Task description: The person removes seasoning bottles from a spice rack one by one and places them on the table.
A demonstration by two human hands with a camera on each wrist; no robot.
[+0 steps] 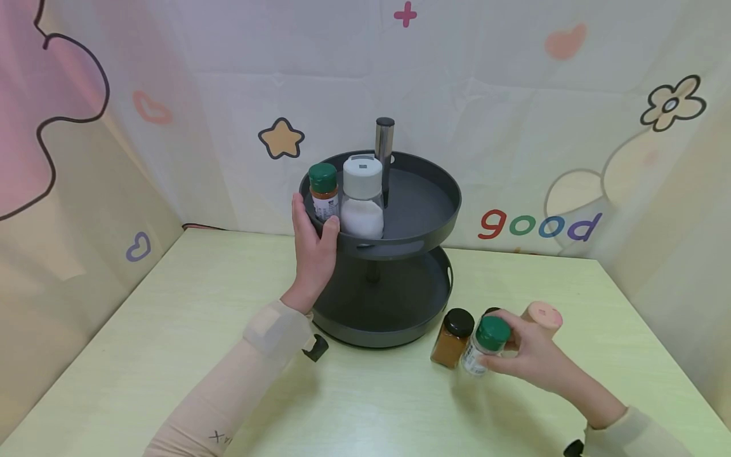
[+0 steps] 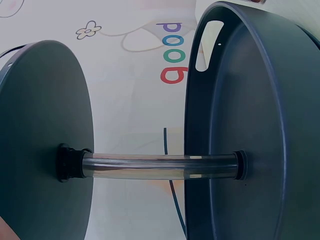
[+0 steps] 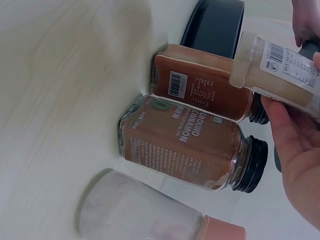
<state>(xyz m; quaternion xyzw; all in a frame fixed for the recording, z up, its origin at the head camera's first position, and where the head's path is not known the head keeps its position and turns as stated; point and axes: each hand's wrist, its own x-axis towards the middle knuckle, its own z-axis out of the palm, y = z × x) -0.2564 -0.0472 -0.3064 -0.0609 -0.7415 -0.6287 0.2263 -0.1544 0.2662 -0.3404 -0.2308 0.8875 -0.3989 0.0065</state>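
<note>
My left hand (image 1: 315,247) lies against the left front rim of the upper tier of a dark two-tier turntable (image 1: 422,241), fingers extended along its side and thumb at the edge. Close by that thumb stands a green-capped spice jar (image 1: 325,202) with orange-brown contents, beside a white-lidded jar of white powder (image 1: 363,212). At the right, my right hand (image 1: 533,355) grips a green-capped spice shaker (image 1: 476,355) with pale tan powder, lifted off the table in the right wrist view. Behind it are a black-capped jar of brown spice (image 1: 450,346) and a ground cinnamon jar (image 3: 182,142).
A clear bottle with a pink cap (image 1: 545,316) stands right of the jars, partly behind my right hand. The lower tier (image 1: 371,333) sits beneath the upper one, joined by a metal post (image 2: 160,166). A printed curtain (image 1: 485,95) hangs behind the pale table (image 1: 228,285).
</note>
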